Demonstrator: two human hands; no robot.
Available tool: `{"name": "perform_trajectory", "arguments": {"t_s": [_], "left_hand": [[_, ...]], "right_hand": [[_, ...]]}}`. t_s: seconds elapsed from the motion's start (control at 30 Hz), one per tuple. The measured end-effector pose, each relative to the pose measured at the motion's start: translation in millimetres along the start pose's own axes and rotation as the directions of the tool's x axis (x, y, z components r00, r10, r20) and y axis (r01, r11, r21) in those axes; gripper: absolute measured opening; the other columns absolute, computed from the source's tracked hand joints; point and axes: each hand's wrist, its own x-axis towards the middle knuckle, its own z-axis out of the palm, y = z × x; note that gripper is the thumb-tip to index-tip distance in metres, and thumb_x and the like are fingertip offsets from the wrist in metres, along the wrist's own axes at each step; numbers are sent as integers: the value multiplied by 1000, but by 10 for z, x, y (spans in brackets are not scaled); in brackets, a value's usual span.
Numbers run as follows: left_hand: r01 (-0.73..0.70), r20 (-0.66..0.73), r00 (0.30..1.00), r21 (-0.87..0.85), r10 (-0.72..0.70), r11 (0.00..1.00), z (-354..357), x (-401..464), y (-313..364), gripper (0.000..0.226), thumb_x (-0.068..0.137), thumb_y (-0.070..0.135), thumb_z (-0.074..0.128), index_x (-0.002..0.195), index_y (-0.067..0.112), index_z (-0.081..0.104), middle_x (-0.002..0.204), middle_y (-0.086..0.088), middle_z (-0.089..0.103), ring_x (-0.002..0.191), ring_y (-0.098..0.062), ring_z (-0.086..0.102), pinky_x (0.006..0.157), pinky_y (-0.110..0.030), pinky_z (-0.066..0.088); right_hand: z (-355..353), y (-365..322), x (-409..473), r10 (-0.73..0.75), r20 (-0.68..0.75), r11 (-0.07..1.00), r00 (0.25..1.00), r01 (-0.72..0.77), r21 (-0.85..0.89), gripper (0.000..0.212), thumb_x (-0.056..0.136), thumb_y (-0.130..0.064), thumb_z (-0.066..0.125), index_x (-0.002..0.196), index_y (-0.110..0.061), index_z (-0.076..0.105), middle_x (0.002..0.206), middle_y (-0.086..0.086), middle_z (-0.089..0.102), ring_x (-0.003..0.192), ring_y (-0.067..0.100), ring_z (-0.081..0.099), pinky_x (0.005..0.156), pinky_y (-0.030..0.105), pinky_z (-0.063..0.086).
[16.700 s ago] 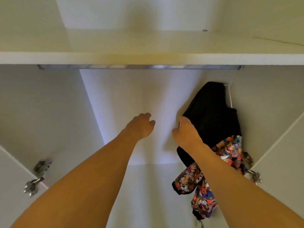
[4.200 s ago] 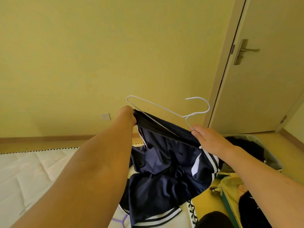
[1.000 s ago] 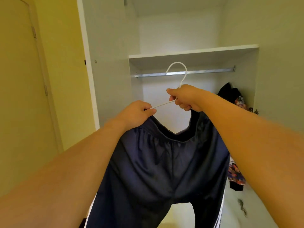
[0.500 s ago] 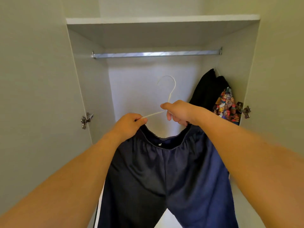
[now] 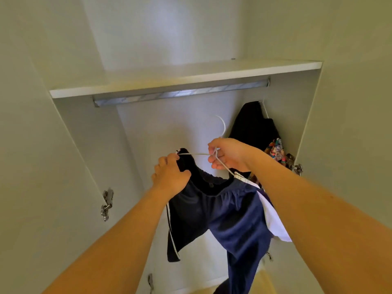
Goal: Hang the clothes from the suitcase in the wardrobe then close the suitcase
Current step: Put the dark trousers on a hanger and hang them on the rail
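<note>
Both hands have raised the navy trousers point(image 5: 229, 211) nearer the rail point(image 5: 180, 92), the right hand point(image 5: 228, 154) clamped on the white hanger point(image 5: 220, 164), the left hand point(image 5: 169, 176) gripping the waistband, so hooking seems next.

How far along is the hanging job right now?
Done: a black garment and a patterned one hang at the rail's right end. In hand: navy shorts on a white hanger, gripped by both hands. Left: hook it on; suitcase unseen.

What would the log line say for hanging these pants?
step: hanging | right hand: grips hanger | left hand: holds navy pants | rail: hook below
</note>
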Motion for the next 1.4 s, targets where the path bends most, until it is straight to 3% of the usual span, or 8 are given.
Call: {"name": "perform_trajectory", "arguments": {"t_s": [0.13,0.27,0.43,0.67,0.8,1.07,1.23,1.4], "left_hand": [[115,344,937,-121,-67,986,106,-6,74,33,90,44,54,100,13,49,86,-1,53,74,-16,53,68,-32,43],[315,712,686,-102,-152,944,291,-43,207,70,86,73,43,128,18,53,119,-2,60,107,-25,58,92,-42,45],[379,789,603,-153,-118,913,498,63,375,88,72,85,44,116,12,65,109,-9,70,99,-27,68,89,-44,53],[248,556,829,-271,-59,930,844,420,765,18,90,33,56,89,15,60,81,-8,64,78,-21,64,69,-31,55],[188,267,960,-395,-84,899,1100,608,933,24,95,23,49,71,16,48,67,-3,50,62,-16,48,60,-32,41],[163,93,987,-510,-134,845,1257,1092,1250,26,98,18,46,72,11,43,62,-4,41,55,-14,39,54,-28,34],[108,87,993,-493,-74,863,1314,1403,1610,32,96,13,45,64,14,39,59,-2,39,53,-14,37,52,-28,31],[48,55,998,-451,-26,891,1377,1717,1983,29,95,14,44,67,14,39,61,-3,40,55,-17,38,52,-29,30]], "right_hand": [[-131,-89,31,51,5,990,999,-51,133,29,97,-33,47,91,-7,59,100,20,67,98,36,68,94,42,53],[-259,-3,193,49,-40,980,998,-41,195,22,94,-25,49,100,-6,60,114,22,66,108,36,65,101,47,48],[-460,66,486,45,-95,963,994,-18,270,34,90,-20,53,119,-2,60,121,23,61,110,34,62,95,42,50],[-730,78,988,25,-28,952,999,-16,306,31,95,-19,48,120,-3,57,123,24,57,116,35,57,107,46,43],[-868,31,1224,-17,32,956,999,7,293,31,97,-14,45,125,-8,55,130,21,56,120,32,55,106,42,43],[-1379,-71,1352,-112,-179,979,977,78,-187,54,100,1,37,152,-11,28,151,14,37,136,29,39,106,30,36],[-1842,128,1303,-183,-290,948,939,91,-306,60,96,-4,43,152,-15,24,136,15,47,110,27,55,90,31,46],[-2136,139,1249,-240,-342,896,909,73,-437,70,93,-5,48,155,-12,16,157,13,25,131,31,44,107,42,41]]}}
